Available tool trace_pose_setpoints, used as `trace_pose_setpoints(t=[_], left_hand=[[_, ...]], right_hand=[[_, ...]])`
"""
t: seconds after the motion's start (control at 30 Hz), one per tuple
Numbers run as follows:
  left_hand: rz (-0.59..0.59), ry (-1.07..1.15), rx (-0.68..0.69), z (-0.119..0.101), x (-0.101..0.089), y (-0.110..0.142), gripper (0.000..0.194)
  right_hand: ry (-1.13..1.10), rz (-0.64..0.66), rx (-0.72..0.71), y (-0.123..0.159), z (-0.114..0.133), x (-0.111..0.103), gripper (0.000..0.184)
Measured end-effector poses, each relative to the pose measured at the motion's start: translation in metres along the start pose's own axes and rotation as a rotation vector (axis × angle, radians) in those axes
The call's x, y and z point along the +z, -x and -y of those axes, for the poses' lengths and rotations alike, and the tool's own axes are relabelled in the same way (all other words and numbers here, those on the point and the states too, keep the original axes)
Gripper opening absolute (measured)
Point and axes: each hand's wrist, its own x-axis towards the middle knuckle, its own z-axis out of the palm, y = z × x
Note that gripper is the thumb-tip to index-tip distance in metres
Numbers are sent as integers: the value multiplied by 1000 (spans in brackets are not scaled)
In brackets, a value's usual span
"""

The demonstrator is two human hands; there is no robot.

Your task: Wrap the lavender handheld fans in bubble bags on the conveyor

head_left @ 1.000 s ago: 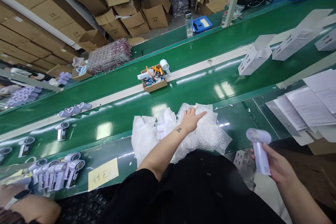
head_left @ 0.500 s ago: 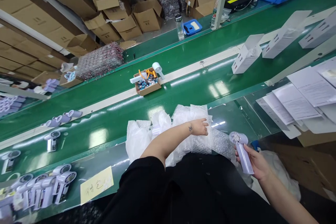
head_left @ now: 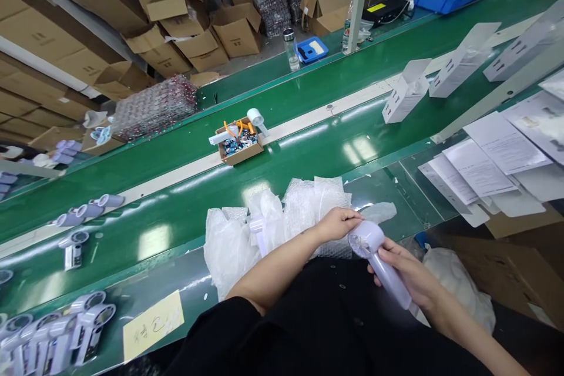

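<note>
A lavender handheld fan [head_left: 392,279] lies tilted in my right hand [head_left: 408,267], whose fingers wrap round its handle just below the round head. Close to the fan head, my left hand [head_left: 341,224] has its fingers pinched together on a translucent bubble-wrap bag [head_left: 379,211], which sticks out to the right beyond the fingertips. Some of that bag is hidden behind the hand and the fan. More bubble-wrap bags [head_left: 308,205] lie bunched on the bench left of my hands, and a lavender piece [head_left: 258,229] shows among them.
Several lavender fans [head_left: 57,329] stand at the lower left beside a yellow note [head_left: 153,324]. Across the belt [head_left: 185,205] sits a small cardboard box [head_left: 240,144] with pliers and small parts. White boxes [head_left: 405,91] and printed sheets [head_left: 484,158] are at the right.
My left hand has moved down and right to the fan head, lifting a bubble-wrap bag. The fan in my right hand has come left and closer to my body. The view has shifted slightly.
</note>
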Motion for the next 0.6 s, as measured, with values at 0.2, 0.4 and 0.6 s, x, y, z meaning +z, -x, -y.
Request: trace_pose_setpoints(t=[0.2, 0.4, 0.6], left_hand=[[-139, -224, 150, -4, -4, 25, 24], [-179, -419, 412, -18, 3, 30, 25], [-250, -242, 324, -20, 11, 26, 25]], right_hand=[[160, -251, -29, -3, 3, -8, 36], [193, -255, -126, 9, 12, 6, 65], [233, -187, -128, 8, -2, 3, 72]])
